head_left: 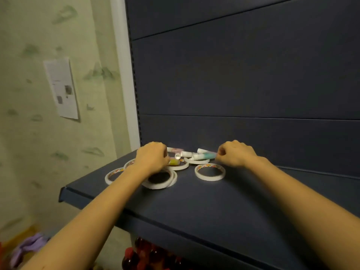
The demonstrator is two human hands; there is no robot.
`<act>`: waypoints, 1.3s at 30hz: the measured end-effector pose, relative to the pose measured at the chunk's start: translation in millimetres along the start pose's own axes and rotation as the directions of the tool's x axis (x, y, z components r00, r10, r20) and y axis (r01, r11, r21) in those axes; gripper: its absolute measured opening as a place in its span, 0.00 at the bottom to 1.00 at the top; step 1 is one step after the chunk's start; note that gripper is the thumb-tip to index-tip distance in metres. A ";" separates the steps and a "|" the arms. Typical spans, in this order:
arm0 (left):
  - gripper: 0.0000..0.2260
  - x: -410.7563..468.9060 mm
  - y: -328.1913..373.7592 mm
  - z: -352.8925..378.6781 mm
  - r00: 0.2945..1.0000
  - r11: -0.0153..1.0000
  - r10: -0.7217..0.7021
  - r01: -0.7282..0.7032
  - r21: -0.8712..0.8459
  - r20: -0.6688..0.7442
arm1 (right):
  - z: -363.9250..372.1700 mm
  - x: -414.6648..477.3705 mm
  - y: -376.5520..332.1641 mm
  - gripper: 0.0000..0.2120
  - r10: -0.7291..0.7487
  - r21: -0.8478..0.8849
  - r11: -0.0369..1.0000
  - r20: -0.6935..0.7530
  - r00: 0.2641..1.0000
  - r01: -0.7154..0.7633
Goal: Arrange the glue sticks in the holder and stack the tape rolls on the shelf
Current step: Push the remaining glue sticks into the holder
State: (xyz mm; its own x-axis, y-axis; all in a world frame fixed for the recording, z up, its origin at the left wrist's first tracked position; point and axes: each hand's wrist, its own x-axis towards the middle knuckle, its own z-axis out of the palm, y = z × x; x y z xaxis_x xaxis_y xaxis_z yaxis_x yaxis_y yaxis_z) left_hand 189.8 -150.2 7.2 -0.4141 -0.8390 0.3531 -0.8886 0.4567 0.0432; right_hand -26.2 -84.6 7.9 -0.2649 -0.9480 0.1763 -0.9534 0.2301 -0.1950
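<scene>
Two grips: my left hand (151, 157) curls on the yellow glue stick (174, 162), my right hand (236, 154) pinches the end of the teal glue stick (206, 156). White tape rolls (209, 178) lie flat on the shelf (214, 203) beneath and between them.

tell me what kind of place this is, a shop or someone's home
Most likely a shop or stockroom. The dark blue shelf has a slotted upright and panelled back like retail shelving, loose tape rolls and glue sticks lie on it, and a printed notice hangs on the wall.
</scene>
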 end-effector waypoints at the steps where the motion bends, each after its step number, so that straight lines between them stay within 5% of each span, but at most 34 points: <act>1: 0.14 9.6 -2.1 3.7 0.999 0.999 0.034 -0.034 -0.002 0.011 | 0.2 3.0 -1.7 0.11 0.028 0.005 1.000 -0.010 1.000 -0.028; 19: 0.16 65.0 -20.8 26.2 0.914 0.951 0.272 -0.304 0.065 0.300 | 39.9 45.0 -40.1 0.21 0.447 0.056 0.895 -0.099 0.889 -0.443; 24: 0.22 70.4 -40.6 16.5 0.921 0.942 0.293 -0.232 -0.241 0.257 | 50.0 59.1 -37.8 0.27 0.552 0.126 0.831 -0.069 0.831 -0.542; 29: 0.15 64.0 -59.0 20.7 0.933 0.745 0.322 -0.148 -0.651 0.157 | 62.1 68.6 -40.3 0.22 0.609 0.164 0.787 -0.063 0.790 -0.594; 35: 0.16 67.3 -64.3 26.5 0.957 0.602 0.276 -0.095 -0.793 0.094 | 61.7 78.1 -31.1 0.18 0.666 0.474 0.657 -0.002 0.746 -0.586; 39: 0.13 77.0 -52.6 28.5 0.968 0.513 0.242 -0.073 -0.855 0.063 | 47.6 67.8 -15.5 0.18 0.597 0.663 0.629 -0.077 0.799 -0.406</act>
State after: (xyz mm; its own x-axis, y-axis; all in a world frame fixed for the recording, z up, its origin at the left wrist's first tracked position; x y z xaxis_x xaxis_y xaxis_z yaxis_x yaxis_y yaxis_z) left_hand 199.1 -247.3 5.4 -0.6286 -0.7201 0.2936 -0.2564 0.5484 0.7959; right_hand -22.5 -162.9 -23.0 -0.7915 -0.6032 0.0989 -0.3965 0.3835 -0.8341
